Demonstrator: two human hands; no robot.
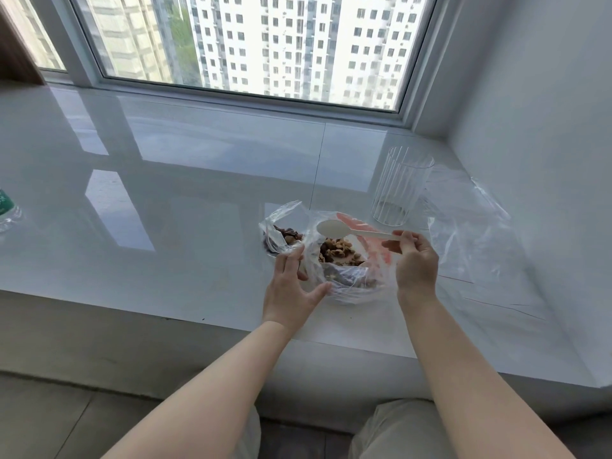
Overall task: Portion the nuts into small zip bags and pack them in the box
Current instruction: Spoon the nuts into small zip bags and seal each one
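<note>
Right, nut bag (344, 260) sits frame centre on the white sill (165, 210). Left hand (291, 286) props its rim, fingers loose and spread; right hand (414, 260) pinches the white plastic spoon (347, 230). I judge the film thin, floppy and slippery: hold the rim. No readable labels.

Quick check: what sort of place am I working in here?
Probably a high-rise flat: a glossy white window ledge serves as the worktop, under a big window facing apartment towers.
</note>
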